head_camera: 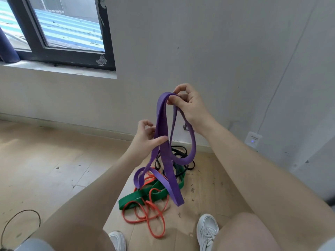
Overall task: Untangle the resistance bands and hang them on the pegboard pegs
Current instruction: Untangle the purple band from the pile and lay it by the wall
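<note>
A wide purple resistance band (164, 142) hangs in long loops above a pile on the wooden floor. My right hand (188, 104) pinches its top fold, held highest. Lower and to the left, my left hand (146, 136) grips one strand of the same band between thumb and fingers. Its lower loops reach into the pile, where a green band (143, 194), a thin orange band (150, 216) and a black band (179, 153) lie tangled together. No pegboard or pegs are in view.
A grey wall stands close ahead, with a window (59, 29) at the upper left and a white wall socket (252, 140) at the right. My white shoes (208, 230) stand just behind the pile. A thin black cable (21, 220) curves on the floor at the lower left.
</note>
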Available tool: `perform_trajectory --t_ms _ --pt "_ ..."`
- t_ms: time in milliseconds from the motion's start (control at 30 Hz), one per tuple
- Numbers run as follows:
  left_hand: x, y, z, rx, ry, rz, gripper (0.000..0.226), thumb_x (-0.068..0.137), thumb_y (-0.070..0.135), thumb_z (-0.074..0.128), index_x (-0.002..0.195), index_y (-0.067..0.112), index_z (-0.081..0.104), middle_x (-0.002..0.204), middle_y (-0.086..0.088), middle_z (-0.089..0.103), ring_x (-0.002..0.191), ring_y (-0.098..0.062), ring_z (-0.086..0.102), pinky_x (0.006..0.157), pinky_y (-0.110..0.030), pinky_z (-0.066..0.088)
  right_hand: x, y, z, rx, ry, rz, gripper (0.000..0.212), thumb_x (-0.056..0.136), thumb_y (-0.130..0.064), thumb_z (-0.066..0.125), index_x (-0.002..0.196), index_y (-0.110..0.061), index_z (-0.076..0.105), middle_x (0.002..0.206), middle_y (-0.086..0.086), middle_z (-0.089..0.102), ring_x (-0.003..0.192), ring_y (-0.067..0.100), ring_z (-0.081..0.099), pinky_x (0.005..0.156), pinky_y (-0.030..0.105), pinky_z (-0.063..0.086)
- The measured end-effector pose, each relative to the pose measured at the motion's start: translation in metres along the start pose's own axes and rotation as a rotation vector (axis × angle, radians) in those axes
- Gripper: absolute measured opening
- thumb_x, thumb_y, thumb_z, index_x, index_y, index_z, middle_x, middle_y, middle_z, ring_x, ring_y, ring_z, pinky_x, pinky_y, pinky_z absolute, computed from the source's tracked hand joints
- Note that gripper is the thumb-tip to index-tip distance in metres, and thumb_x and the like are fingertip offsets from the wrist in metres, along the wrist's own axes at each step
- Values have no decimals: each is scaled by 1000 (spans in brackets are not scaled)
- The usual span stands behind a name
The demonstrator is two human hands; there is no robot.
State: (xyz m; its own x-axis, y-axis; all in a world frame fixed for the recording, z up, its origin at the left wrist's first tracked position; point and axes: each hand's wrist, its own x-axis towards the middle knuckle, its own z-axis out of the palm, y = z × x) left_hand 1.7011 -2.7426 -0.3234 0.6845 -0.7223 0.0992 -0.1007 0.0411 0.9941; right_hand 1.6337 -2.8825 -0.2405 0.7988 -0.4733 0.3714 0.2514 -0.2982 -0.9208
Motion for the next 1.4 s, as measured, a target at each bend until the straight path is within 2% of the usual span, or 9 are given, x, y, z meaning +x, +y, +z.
perform_trajectory --t_ms 133,300,467,567,700,933,1033,1167,1400 --pt "-2 -12 16 131 28 32 32 80 5 68 102 0 45 83 1 61 68 1 62 62 -19 51 -3 -2 -2 -6 54 -13 19 87 -8 63 81 -21 50 67 0 57 76 21 58 77 35 47" --pt "-4 -26 22 69 178 66 17 85 5 64 84 2 47 78 -10 59 70 -18 58 66 -35 54 -8 -4 -6 -148 101 -24 23 85 -12 66 76 -25 49 64 -7 54 65 11 51 70 27 44" --pt "-4 -29 17 24 327 161 18 84 10 65 77 14 49 76 -7 55 67 -14 52 64 -24 46 -13 -4 -16 -233 191 -11 20 86 -20 67 79 -23 48 73 -3 58 70 11 54 69 25 47" --pt "-3 -28 27 29 266 170 15 85 4 63 82 12 51 81 -6 60 74 -12 59 69 -23 51 -15 -2 -6 -105 196 63 21 86 -16 66 79 -21 47 72 -1 55 71 12 51 72 26 45" --pt "-8 -27 44 -156 206 57 17 86 1 60 86 6 44 77 -2 62 61 -3 62 55 -18 52 -14 -5 -1 -107 128 51 23 85 -12 67 77 -19 47 64 -6 51 58 0 47 63 17 41" --pt "-6 -43 53 -32 165 22 23 80 12 71 82 14 48 84 -11 64 74 -22 66 64 -33 58 -17 -3 -10 -161 15 44 23 83 -7 67 77 -19 48 78 4 58 77 17 55 77 33 48" --pt "-4 -42 56 2 180 20 23 80 17 71 83 14 48 84 -12 64 73 -26 66 64 -36 59 -21 3 -6 -81 40 73 22 85 -8 65 79 -18 48 78 2 57 73 11 53 73 26 46" --pt "-4 -41 36 34 160 46 15 84 5 63 80 15 52 80 -5 62 72 -17 63 62 -19 52 -21 8 -21 -35 176 85 21 86 -6 64 78 -18 48 73 -2 52 66 5 48 65 13 44" --pt "17 16 -31 214 118 233 19 84 2 63 81 19 57 76 -10 58 70 -23 51 65 -31 46 -54 66 -61 -374 -17 304 17 83 -13 68 84 -20 52 88 3 61 83 18 57 80 33 49"
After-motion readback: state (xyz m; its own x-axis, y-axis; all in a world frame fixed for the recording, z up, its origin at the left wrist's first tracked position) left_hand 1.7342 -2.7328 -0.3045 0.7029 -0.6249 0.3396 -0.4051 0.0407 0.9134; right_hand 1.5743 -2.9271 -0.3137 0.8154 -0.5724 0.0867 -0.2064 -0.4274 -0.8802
